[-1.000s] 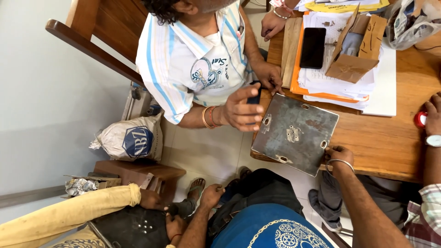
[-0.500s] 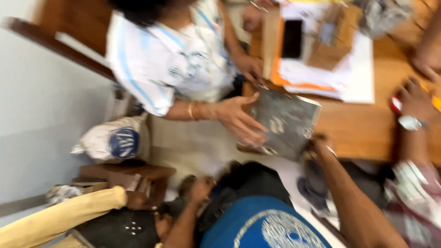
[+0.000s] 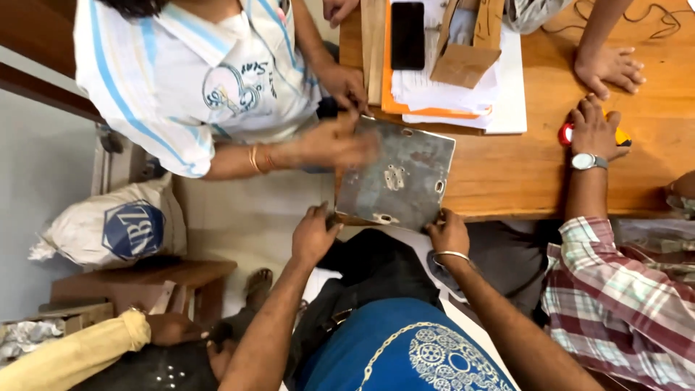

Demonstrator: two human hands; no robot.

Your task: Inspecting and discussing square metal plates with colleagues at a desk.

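Observation:
A worn grey metal plate [image 3: 397, 174] with small holes lies half over the near edge of the wooden table [image 3: 521, 166]. My left hand [image 3: 313, 233] grips its near left corner. My right hand [image 3: 449, 233], with a metal bangle on the wrist, holds its near right corner. Across from me, a person in a white and blue striped shirt [image 3: 195, 80] has both hands on the plate's far left edge [image 3: 340, 141]; that nearer hand is blurred.
A black phone [image 3: 407, 32] lies on stacked papers and an orange folder [image 3: 449, 87]. Another person in a plaid sleeve rests a watch-wearing hand [image 3: 594, 134] on a red and yellow object. On the floor at left sit a white sack [image 3: 116, 228] and a low wooden stool [image 3: 145, 279].
My left hand rose from near my lap to the plate's near left corner. The plate shifted slightly, and the other person's hand moved along its far left edge.

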